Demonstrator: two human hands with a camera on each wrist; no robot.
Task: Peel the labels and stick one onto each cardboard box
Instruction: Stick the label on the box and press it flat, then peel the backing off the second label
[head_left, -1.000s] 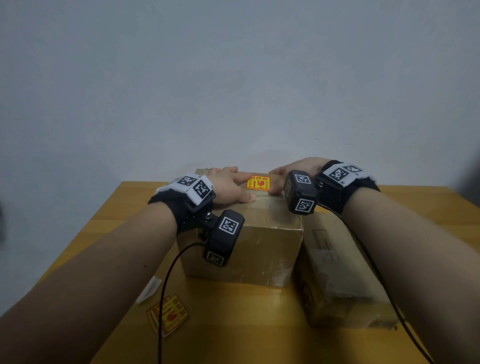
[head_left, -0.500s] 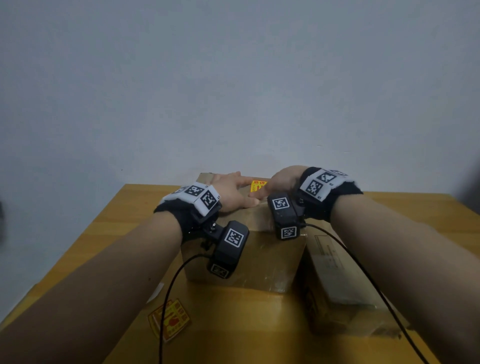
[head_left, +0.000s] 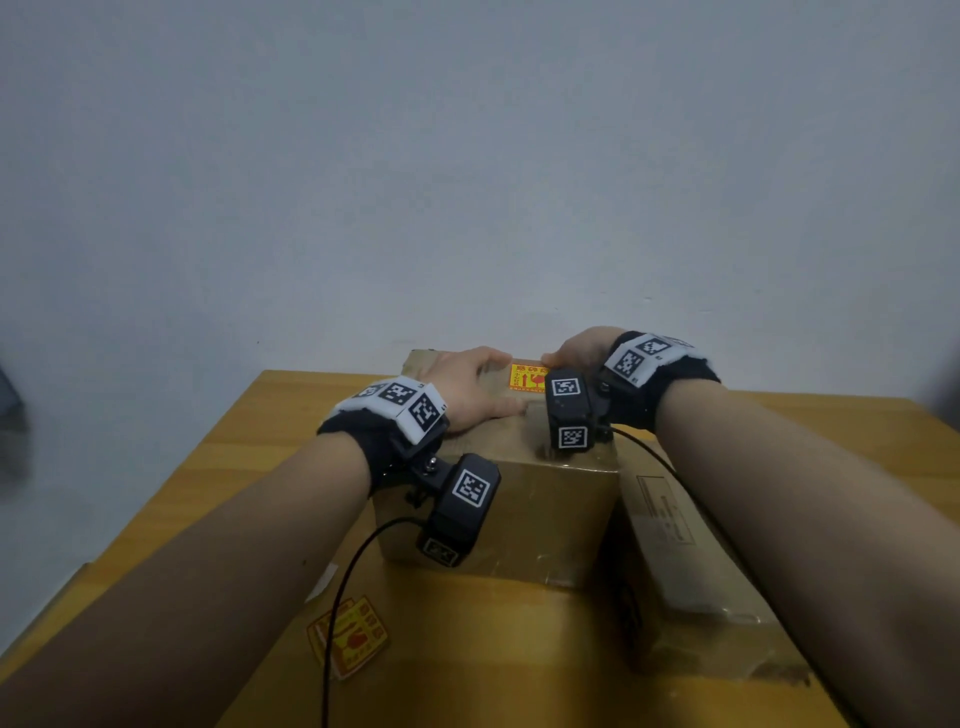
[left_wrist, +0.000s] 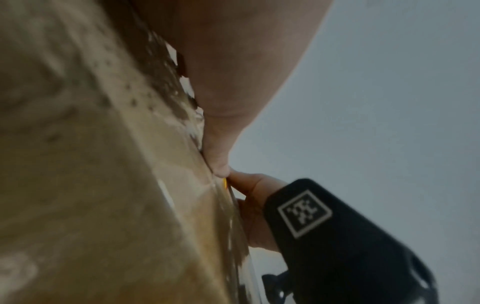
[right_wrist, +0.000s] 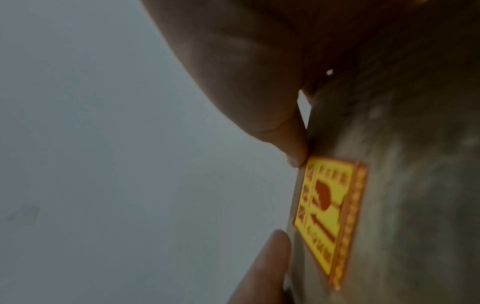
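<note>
Both hands flat on the taller cardboard box, a yellow label stuck between them.

The label (head_left: 527, 375) lies flat on the top of the taller box (head_left: 524, 499), near its far edge, long axis running left to right across the box. The left hand (head_left: 467, 387) rests with straight fingers just left of it; the right hand (head_left: 576, 351) lies with its fingers relaxed at its right end. A lower box (head_left: 691, 566) touches the taller one's right side. More labels (head_left: 349, 635) lie on the counter (head_left: 218, 467) in front.
</note>
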